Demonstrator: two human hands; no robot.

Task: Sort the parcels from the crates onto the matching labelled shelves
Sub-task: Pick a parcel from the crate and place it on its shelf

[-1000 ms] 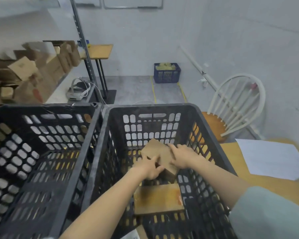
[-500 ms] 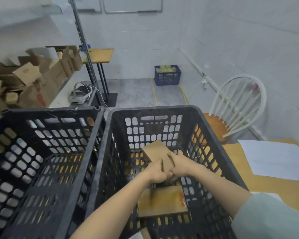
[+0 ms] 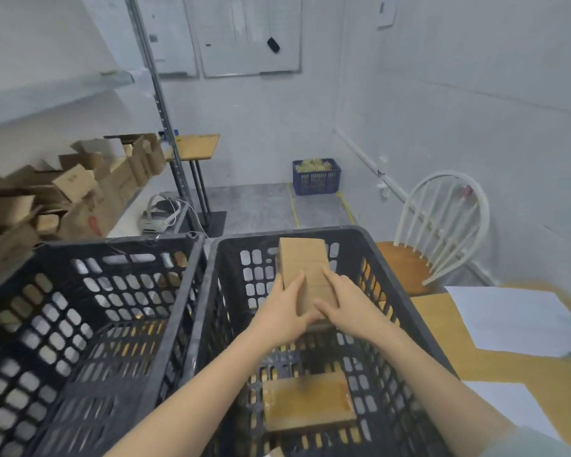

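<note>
White walls (image 3: 475, 94), whiteboard (image 3: 251, 34) mounted far side. Grey concrete floor (image 3: 261, 206), yellow tape lines (image 3: 294, 209). White spindle-back chair (image 3: 402, 265), wooden seat, right corner. Small wooden table (image 3: 197, 147) on black legs, left.

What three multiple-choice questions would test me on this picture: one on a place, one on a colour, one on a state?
1. Where is the held parcel?
A. in the air over the right crate
B. on the chair seat
C. on a shelf

2. What colour is the small crate at the back?
A. red
B. blue
C. green

3. How is the held parcel gripped?
A. by one hand only
B. by both hands
C. by no hand; it lies flat

Answers:
1 A: it hangs between the black walls of the right crate, clear of the floor.
2 B: its mesh sides are plainly blue.
3 B: the left hand and the right hand each clasp its near end.
</note>
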